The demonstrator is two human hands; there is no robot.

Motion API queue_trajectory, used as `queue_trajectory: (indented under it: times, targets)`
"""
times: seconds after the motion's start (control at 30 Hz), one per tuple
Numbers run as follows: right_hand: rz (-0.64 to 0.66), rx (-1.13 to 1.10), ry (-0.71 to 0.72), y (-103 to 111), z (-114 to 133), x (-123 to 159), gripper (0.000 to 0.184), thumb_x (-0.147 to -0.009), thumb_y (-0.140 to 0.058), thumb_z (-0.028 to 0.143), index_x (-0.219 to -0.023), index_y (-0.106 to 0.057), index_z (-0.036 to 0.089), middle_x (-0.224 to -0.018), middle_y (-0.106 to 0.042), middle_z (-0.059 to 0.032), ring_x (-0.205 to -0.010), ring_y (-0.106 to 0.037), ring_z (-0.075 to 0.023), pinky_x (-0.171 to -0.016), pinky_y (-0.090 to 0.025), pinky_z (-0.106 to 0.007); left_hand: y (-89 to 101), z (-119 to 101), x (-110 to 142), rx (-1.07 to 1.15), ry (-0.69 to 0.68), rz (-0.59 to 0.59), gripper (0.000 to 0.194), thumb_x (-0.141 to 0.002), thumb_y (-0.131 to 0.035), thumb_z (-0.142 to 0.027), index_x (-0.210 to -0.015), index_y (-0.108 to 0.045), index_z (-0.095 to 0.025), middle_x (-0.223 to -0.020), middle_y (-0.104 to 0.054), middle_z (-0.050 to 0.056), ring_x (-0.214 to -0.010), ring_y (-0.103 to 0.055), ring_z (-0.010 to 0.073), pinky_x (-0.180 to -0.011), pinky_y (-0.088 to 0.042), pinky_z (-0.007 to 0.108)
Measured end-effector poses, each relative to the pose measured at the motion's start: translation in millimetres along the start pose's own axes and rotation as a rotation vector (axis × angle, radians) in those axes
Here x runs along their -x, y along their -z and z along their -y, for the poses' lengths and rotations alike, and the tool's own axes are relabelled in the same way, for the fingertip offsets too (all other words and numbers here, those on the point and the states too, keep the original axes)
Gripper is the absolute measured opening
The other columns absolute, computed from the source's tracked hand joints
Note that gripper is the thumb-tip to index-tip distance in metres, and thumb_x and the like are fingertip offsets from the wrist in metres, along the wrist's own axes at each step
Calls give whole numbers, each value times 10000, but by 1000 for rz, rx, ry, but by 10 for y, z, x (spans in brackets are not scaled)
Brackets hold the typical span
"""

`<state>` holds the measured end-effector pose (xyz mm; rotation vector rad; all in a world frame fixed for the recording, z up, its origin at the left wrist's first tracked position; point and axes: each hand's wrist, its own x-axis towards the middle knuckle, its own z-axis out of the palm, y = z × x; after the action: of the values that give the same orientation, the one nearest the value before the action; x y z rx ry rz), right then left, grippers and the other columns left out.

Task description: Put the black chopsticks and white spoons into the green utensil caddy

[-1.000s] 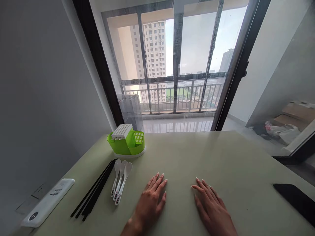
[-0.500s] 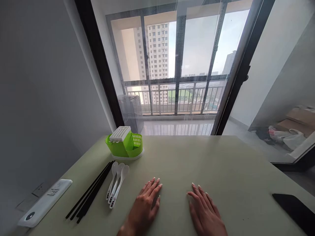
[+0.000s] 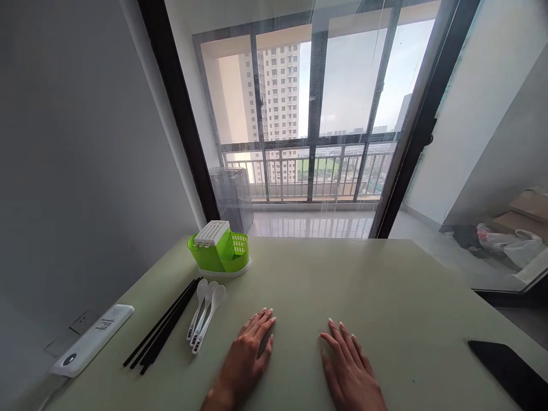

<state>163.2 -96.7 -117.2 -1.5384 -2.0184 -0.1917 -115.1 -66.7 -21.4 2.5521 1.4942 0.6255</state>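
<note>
My left hand lies palm down on the pale green table, fingers stretched forward and holding nothing. Flat on the table to its right rests my right hand, also with fingers extended and nothing in them. Nearest my left hand, on its left, are three white spoons with patterned handle ends, bowls pointing away. Beside them lies a bunch of black chopsticks. Behind the spoons stands a bright green cutlery holder with a white slotted top and a white base; no utensils show in it.
A white power strip with a cord lies along the table's left edge, by the wall. At the right edge is a flat black object. A glass door and balcony railing are beyond the table; bags and cardboard sit at right.
The view has shifted slightly. Both hands have stayed flat on the table, with my left hand a little further left in the picture. No object has been moved.
</note>
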Motion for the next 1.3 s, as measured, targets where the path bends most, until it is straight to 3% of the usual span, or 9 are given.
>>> queue_trajectory:
  times: [0.43,1.3]
  targets:
    - [-16,-22,-17,113,108,25,434,-1037,-417,416,-1448,-490,294,-1615,-425,-31,-1490,-389,-279,-1150,-407,-529,-8,-40,32,35,51,14,494,-1003,-477,-229,-1484,-482,-338,-1566,-488,-8,-1471,-422,199,-1222,-389,463]
    - [107,-61,-84,309,191,-3,425,-1042,-409,369,-1449,-512,300,-1635,-393,-2,-1533,-298,-250,-1226,-322,-502,9,-78,37,69,58,-5,456,-1001,-475,-233,-1444,-534,-322,-1545,-517,-3,-1462,-437,203,-1222,-383,462]
